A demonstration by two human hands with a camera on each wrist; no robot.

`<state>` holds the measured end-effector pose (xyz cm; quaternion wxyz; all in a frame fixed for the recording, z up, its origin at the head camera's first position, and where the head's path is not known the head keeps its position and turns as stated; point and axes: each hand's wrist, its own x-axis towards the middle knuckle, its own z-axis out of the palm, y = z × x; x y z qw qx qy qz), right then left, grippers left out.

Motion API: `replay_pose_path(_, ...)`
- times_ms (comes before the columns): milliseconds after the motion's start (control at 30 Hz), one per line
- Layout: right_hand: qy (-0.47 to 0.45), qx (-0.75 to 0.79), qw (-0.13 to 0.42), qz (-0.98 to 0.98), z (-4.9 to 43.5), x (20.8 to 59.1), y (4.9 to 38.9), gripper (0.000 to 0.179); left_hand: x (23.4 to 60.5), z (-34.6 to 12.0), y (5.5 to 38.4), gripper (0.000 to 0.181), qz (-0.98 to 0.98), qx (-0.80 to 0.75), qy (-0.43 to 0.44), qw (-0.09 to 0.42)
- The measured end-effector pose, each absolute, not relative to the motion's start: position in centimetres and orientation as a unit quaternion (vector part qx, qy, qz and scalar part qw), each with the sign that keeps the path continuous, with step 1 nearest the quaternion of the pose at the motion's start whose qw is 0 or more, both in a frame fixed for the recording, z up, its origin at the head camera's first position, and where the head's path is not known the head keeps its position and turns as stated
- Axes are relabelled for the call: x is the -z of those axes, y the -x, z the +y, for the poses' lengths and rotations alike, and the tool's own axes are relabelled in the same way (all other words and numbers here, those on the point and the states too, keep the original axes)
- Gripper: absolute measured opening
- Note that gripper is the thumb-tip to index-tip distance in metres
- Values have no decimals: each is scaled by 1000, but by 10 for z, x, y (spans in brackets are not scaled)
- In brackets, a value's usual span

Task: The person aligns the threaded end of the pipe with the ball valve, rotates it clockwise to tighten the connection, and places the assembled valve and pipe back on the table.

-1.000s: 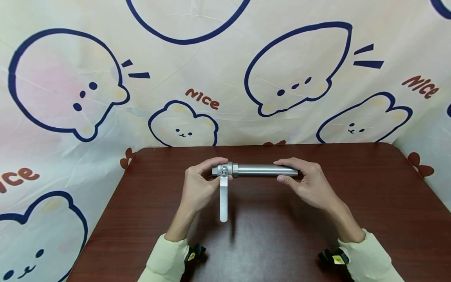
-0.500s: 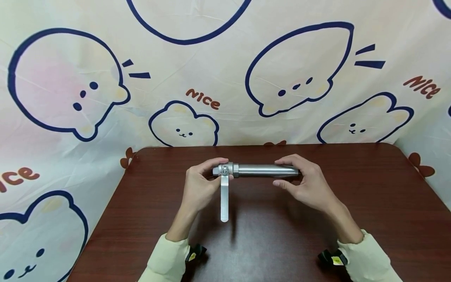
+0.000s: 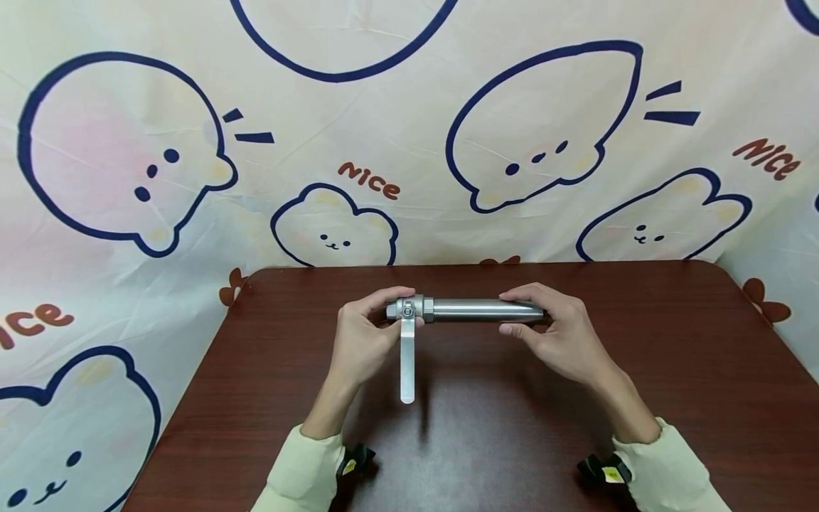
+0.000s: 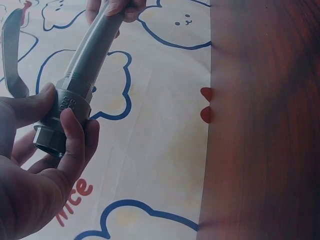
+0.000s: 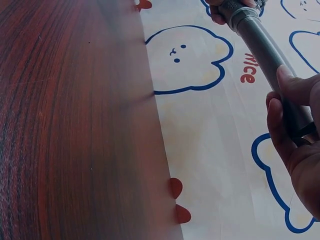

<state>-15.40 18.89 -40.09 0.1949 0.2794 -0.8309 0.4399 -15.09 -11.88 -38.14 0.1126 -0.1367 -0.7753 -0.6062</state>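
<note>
A silver ball valve [image 3: 417, 306] with a long flat lever handle [image 3: 407, 366] is joined at its right side to a smooth metal pipe [image 3: 476, 309]. Valve and pipe are held level above the table, the lever pointing toward the person. My left hand [image 3: 363, 338] grips the valve body, thumb and fingers round it; in the left wrist view its hex end [image 4: 50, 140] shows between the fingers. At the pipe's far right end, my right hand [image 3: 566, 334] holds it between thumb and fingers. The right wrist view shows the thumb lying along the pipe [image 5: 267, 52].
A dark brown wooden table [image 3: 486, 434] lies under both hands. Behind it hangs a pale cloth [image 3: 422, 128] printed with blue-outlined cartoon shapes. Black wrist straps [image 3: 604, 468] sit at the pale sleeve cuffs [image 3: 662, 462].
The right thumb lifted off the pipe a little about half a second ago and is now back nearer to it. The left hand and the valve have stayed almost still.
</note>
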Motion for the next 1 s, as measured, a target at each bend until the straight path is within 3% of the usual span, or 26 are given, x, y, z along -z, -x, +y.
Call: replay_pose_path(1000,-264,-434,155,-847,191,401,154,41,386,-119,154,42,-769,609,156,115)
